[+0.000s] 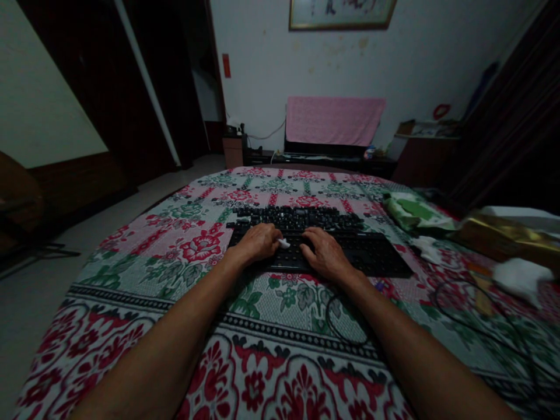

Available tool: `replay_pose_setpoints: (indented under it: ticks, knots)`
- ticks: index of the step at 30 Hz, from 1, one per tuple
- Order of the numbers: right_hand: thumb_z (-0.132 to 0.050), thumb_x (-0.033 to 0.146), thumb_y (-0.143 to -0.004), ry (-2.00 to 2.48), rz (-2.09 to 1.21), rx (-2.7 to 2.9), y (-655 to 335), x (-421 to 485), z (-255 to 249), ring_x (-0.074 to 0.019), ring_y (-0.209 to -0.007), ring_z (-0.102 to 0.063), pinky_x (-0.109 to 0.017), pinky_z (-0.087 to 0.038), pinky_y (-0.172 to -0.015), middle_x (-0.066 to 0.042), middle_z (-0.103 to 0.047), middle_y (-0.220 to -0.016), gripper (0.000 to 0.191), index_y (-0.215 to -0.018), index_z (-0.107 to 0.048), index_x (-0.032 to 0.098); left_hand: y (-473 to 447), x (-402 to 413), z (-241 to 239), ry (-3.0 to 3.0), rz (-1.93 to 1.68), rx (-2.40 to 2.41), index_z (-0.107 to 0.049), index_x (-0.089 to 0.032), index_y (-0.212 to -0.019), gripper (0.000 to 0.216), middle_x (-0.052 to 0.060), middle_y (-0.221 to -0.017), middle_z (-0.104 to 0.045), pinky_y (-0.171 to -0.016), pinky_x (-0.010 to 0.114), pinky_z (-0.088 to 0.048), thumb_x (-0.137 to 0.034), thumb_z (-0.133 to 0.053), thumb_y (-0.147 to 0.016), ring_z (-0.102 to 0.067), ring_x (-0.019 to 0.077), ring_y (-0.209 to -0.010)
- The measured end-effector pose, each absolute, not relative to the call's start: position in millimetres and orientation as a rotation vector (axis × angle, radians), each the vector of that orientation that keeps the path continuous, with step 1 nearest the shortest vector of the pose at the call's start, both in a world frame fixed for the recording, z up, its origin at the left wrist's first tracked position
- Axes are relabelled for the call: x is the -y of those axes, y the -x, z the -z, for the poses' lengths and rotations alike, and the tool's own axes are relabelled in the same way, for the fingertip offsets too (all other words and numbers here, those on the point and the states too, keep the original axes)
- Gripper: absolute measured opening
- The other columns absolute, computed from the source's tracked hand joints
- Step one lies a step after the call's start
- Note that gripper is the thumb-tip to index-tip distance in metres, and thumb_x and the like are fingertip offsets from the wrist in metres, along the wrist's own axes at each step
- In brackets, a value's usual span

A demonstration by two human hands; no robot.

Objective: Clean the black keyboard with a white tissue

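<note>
A black keyboard base (376,256) lies on the patterned tablecloth in front of me, its keycaps off across most of what shows. Loose black keycaps (297,217) are heaped in a long band just behind it. My left hand (261,241) is closed over the keyboard's left half, pinching a small white wad of tissue (284,243) against the key bed. On the middle of the keyboard rests my right hand (326,251), thumb and fingers apart, with nothing visible in it. Both palms are hidden from view.
To the right lie a green and white pack of wipes (417,213), a crumpled white tissue (426,249), a gold box (511,236) and a white bundle (522,279). A black cable (490,344) loops over the tablecloth (280,326) near my right forearm.
</note>
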State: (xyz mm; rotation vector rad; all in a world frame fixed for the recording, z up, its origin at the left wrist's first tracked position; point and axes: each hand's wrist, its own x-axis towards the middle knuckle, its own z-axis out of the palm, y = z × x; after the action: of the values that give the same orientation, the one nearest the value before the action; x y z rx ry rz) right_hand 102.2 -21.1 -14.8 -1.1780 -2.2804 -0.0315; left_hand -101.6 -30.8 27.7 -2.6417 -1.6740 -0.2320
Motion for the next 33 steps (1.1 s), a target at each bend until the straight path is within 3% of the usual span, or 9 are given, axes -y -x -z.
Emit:
replay_pose_setpoints:
  ticks: [17,27,33]
  knots:
    - [-0.049,0.028,-0.084,1.177,0.041,2.275,-103.2,19.0,18.0,-0.022,-0.106,-0.053,-0.038,-0.041,-0.094,-0.012,-0.057,-0.116,0.028,-0.106,-0.06,0.014,109.9,24.0,-27.1,2.76,0.184,1.594,-0.07,-0.021,-0.095,0.025,0.006,-0.09,-0.07,-0.072,0.024,-0.042,-0.027,-0.05,-0.08,-0.062,0.018,-0.083]
    - [-0.048,0.027,-0.084,1.166,0.038,2.27,-103.5,19.7,17.3,-0.0221,-0.106,-0.053,-0.039,-0.041,-0.094,-0.013,-0.057,-0.115,0.027,-0.105,-0.06,0.015,120.5,24.2,-37.0,2.799,0.131,1.795,-0.071,-0.02,-0.085,0.02,0.0,-0.074,-0.07,-0.06,0.019,-0.039,-0.022,-0.054,-0.075,-0.059,0.0121,-0.067]
    - [-0.048,0.027,-0.084,1.174,0.038,2.277,-102.6,20.3,16.3,-0.0223,-0.107,-0.052,-0.039,-0.04,-0.095,-0.013,-0.057,-0.116,0.029,-0.107,-0.06,0.014,124.6,23.4,-37.8,2.801,0.295,1.927,-0.07,-0.017,-0.089,0.023,0.001,-0.075,-0.07,-0.059,0.019,-0.038,-0.024,-0.052,-0.077,-0.06,0.0125,-0.069]
